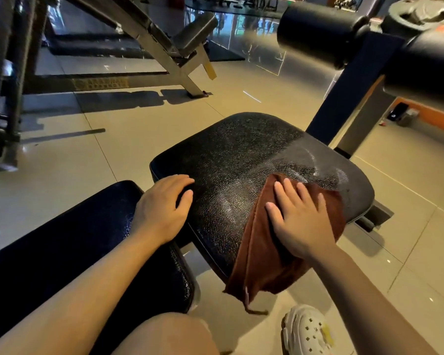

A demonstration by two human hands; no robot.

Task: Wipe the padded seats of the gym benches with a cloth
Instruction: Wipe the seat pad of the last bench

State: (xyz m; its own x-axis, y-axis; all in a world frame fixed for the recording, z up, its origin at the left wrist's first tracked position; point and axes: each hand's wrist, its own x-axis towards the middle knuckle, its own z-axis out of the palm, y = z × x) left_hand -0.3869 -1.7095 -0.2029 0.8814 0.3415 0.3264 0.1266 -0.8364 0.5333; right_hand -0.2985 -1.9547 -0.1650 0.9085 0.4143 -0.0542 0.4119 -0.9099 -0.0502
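While your right hand [301, 219] lies flat on the cloth [264, 254], fingers straight and a little spread, keep in mind that the cloth is soft, light and limp: its near half hangs off the seat edge toward your shoe [306, 331], and nothing but your palm pins it. Press through the whole palm rather than the fingertips, or it will likely bunch and slide; if you regrip, gather the hanging part so it does not drag on the floor [92, 155]. Your left hand [164, 203] rests at the near left corner of the seat [241, 155], fingers loosely curled over the edge, bracing. The padding looks firm yet yielding, its grained cover probably slick where wet. Just beyond the cloth a pale damp smear [310, 162] marks the far right part. Further off stand roller pads [318, 34] and another bench [190, 37].
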